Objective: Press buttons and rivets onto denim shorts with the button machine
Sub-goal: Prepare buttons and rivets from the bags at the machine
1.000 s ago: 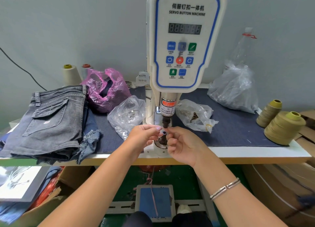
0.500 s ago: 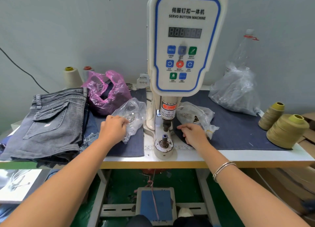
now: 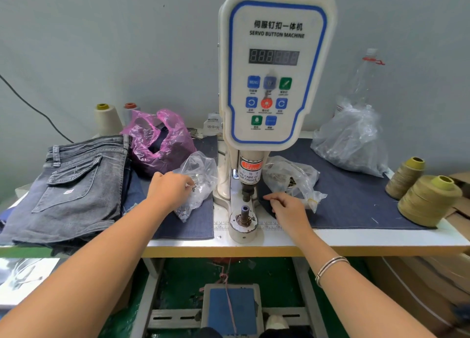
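**Hands at the part bags, die bare**

Hands sit either side of the button machine (image 3: 274,70). Left hand (image 3: 169,189) rests on the clear bag (image 3: 197,182) left of the machine's column, fingers curled down into the plastic; it appears to be pinching small metal parts at the bag mouth, though the parts themselves are too small to name. Right hand (image 3: 286,205) lies on the blue cloth (image 3: 356,198) just right of the lower die (image 3: 244,210), fingers loosely curled with the tips on the cloth, just short of the second clear bag (image 3: 292,177). Whether it holds a piece I cannot tell.

Reading: a bag on each side suggests two halves of a fastener, one fetched by each hand. The die post shows nothing on it, and no cloth lies between it and the punch above.

Shorts (image 3: 68,187) lie folded in a stack at the table's left end, well apart from the die and touched by neither hand. None is under the machine yet.

Surroundings: pink bag (image 3: 157,139) behind the left clear bag; large clear bag (image 3: 351,139) and a bottle (image 3: 363,78) toward the back right; thread cones (image 3: 427,198) at the right edge, two more at back left. Pedal (image 3: 231,309) on the floor below.

Obstruction: the left bag crowds the column base, but the path from shorts to die looks open along the front edge.
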`<action>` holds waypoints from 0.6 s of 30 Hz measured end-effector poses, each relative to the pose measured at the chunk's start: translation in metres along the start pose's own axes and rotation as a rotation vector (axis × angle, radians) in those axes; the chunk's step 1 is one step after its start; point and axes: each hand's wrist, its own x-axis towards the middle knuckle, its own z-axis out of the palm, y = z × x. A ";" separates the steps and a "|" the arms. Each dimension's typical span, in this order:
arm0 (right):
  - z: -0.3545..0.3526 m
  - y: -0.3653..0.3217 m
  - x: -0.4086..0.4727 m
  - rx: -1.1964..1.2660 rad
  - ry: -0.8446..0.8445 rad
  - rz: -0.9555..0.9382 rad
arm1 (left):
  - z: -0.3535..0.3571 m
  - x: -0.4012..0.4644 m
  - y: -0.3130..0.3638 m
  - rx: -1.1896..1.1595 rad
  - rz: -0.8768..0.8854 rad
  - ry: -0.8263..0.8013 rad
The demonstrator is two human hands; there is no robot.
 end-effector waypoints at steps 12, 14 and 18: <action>0.002 0.002 -0.002 -0.053 0.027 -0.063 | 0.000 0.008 0.004 0.028 -0.007 -0.046; 0.002 0.004 -0.002 -0.042 0.029 -0.063 | -0.001 0.008 0.003 0.000 -0.023 -0.043; 0.002 0.006 -0.002 -0.046 0.029 -0.070 | -0.001 0.010 0.003 -0.035 -0.018 -0.048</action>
